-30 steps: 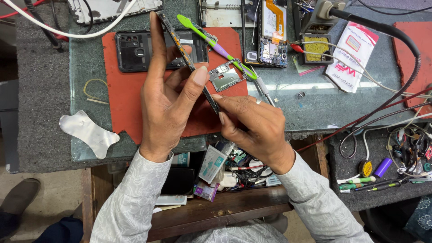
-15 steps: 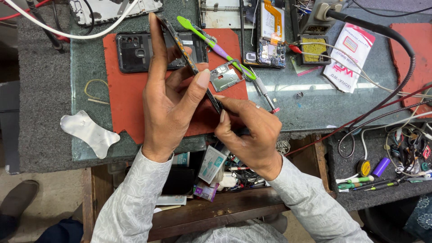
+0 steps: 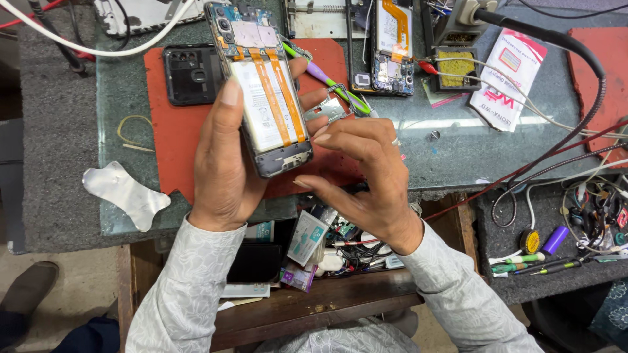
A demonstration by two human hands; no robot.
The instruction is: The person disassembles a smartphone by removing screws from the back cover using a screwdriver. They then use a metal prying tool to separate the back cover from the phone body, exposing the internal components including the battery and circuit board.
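The left hand grips 1 opened phone, which the right hand's spread fingers touch from 3 o'clock, grasping nothing.

Two opened phones with exposed boards: one with orange ribbon cables, one lying on the bench. One detached black phone back cover. Two red rubber mats.

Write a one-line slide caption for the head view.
Left hand holds an opened phone above a red mat; right hand hovers beside its lower end.
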